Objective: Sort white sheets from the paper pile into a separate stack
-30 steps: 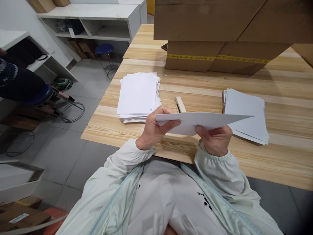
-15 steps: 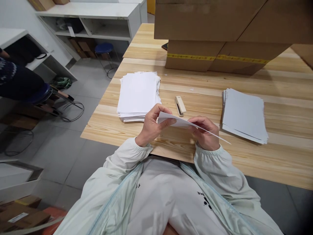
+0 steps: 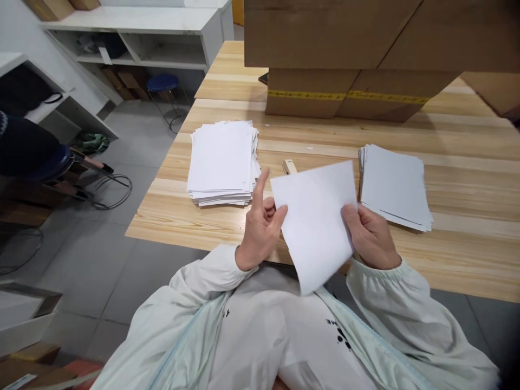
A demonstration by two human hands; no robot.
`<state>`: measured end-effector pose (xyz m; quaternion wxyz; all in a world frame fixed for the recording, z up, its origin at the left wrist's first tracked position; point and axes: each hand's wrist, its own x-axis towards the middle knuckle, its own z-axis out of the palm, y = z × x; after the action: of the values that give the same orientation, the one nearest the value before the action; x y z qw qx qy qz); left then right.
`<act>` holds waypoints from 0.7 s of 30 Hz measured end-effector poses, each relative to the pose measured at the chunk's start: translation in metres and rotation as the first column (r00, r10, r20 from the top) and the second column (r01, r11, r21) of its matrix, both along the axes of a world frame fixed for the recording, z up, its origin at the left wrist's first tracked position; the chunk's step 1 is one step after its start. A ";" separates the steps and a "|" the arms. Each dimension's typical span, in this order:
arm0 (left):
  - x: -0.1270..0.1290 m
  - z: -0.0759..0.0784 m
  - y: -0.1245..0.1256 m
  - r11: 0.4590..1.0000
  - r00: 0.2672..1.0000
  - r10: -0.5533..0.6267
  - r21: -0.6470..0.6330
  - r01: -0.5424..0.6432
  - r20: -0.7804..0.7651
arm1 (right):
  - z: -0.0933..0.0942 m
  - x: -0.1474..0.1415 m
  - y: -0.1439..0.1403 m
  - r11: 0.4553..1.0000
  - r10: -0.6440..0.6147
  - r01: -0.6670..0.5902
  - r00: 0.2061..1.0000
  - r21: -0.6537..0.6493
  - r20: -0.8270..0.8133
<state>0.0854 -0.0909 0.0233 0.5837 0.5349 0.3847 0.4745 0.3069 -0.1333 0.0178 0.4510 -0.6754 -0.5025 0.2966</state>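
A white sheet of paper (image 3: 317, 222) is held up flat toward me over the near edge of the wooden table (image 3: 467, 254). My right hand (image 3: 371, 235) grips its right edge. My left hand (image 3: 262, 225) pinches its upper left edge with thumb and fingers, the index finger sticking up. One thick stack of white sheets (image 3: 222, 161) lies on the table to the left. Another stack of sheets (image 3: 393, 185) lies to the right. A beige stapler (image 3: 289, 166) peeks out behind the held sheet's top edge.
Large cardboard boxes (image 3: 345, 59) stand at the back of the table. White shelving (image 3: 134, 32) and a blue stool (image 3: 162, 84) are at the far left. Another person's dark sleeve (image 3: 20, 146) shows at the left edge beside a metal-framed stool.
The sheet has turned from edge-on and nearly level to upright, its face toward me. Both hands shifted to its side edges. The view moved slightly right.
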 end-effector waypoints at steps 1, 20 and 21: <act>-0.001 -0.005 -0.003 0.998 0.999 -0.040 -0.039 0.039 -0.023 | -0.004 0.006 -0.004 0.996 0.034 -0.036 0.999 -0.082 -0.024; 0.033 -0.026 0.032 0.729 0.951 -0.293 -0.619 0.292 0.103 | -0.039 0.039 0.014 0.959 0.003 -0.007 1.000 -0.284 -0.013; 0.034 -0.027 0.034 0.729 0.953 -0.281 -0.621 0.287 0.111 | -0.039 0.040 0.014 0.960 0.023 -0.015 0.999 -0.278 0.023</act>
<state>0.1191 -0.0569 -0.0037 0.7961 0.3586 0.4320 0.2259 0.3473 -0.1194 -0.0212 0.3424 -0.7309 -0.4682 0.3596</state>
